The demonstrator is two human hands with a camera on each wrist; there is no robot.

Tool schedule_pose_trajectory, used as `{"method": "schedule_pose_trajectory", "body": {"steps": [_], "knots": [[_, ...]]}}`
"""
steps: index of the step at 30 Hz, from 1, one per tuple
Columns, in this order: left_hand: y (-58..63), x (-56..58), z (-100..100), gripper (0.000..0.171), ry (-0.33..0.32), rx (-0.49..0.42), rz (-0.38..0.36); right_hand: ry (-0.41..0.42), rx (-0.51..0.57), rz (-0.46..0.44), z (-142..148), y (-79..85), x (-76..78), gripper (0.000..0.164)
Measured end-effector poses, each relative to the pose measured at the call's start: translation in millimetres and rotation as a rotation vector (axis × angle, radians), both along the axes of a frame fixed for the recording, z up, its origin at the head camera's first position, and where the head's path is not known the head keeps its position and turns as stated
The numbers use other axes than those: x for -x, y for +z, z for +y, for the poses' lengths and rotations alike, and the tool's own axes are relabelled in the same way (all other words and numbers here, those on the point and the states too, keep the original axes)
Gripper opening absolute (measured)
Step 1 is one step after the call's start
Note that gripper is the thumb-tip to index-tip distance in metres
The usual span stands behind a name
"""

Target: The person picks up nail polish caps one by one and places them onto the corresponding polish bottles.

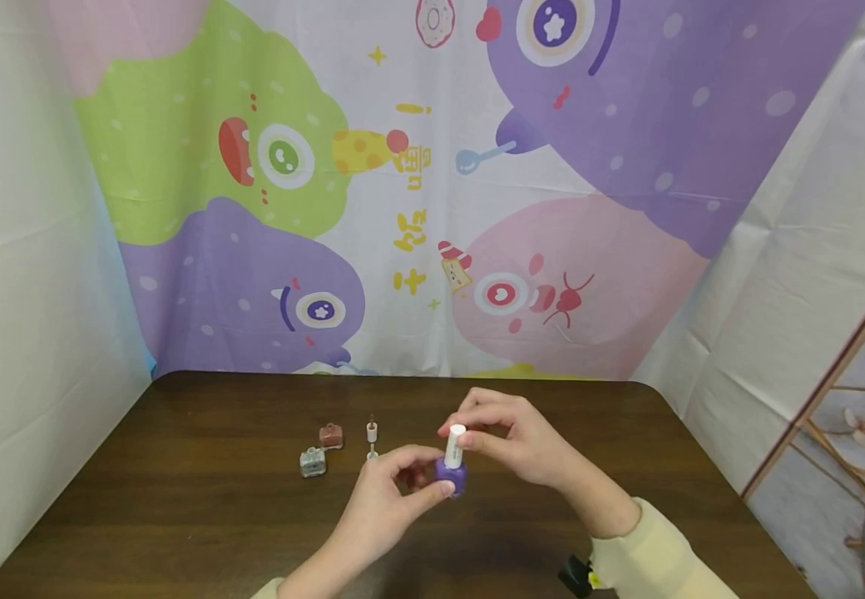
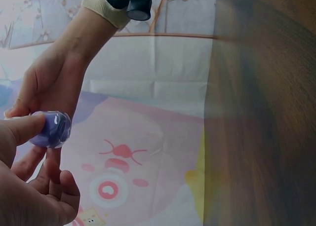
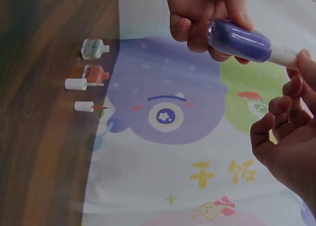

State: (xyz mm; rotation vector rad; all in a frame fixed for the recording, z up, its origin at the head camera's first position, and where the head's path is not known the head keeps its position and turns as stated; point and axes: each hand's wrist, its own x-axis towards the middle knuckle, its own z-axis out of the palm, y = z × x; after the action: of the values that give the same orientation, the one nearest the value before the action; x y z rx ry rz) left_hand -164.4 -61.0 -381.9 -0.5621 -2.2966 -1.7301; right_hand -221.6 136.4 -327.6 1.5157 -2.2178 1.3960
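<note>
A purple nail polish bottle [image 1: 451, 476] with a tall white cap [image 1: 456, 447] is held above the table between both hands. My left hand [image 1: 385, 497] pinches the glass body between thumb and fingers. Above it, my right hand [image 1: 520, 438] grips the white cap by thumb and fingertips. The cap sits on the bottle's neck, as the right wrist view shows, with the bottle [image 3: 240, 40] lying across that view. In the left wrist view, only the rounded base of the bottle [image 2: 55, 129] shows past the left thumb.
On the table [image 1: 200, 499], left of the hands, stand a silver-grey polish bottle [image 1: 313, 462] and a reddish-brown one [image 1: 331, 437], both uncapped. Beside them are two white caps with brushes, one cap [image 3: 76, 84] with a pale brush, the other cap [image 3: 84, 106] with a reddish brush. A patterned curtain hangs behind.
</note>
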Motion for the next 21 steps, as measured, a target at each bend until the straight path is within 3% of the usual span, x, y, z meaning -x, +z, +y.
{"method": "schedule_pose_trajectory", "body": {"steps": [12,21], "knots": [[-1.9,0.7,2.2,0.022,0.062,0.010,-0.007,-0.061,-0.010,0.006,-2.5,1.7,-3.7,0.018],[-5.3,4.8,0.4,0.024,0.041,0.014,0.025,-0.084,-0.078,-0.048,0.7,2.2,-1.0,0.016]]}}
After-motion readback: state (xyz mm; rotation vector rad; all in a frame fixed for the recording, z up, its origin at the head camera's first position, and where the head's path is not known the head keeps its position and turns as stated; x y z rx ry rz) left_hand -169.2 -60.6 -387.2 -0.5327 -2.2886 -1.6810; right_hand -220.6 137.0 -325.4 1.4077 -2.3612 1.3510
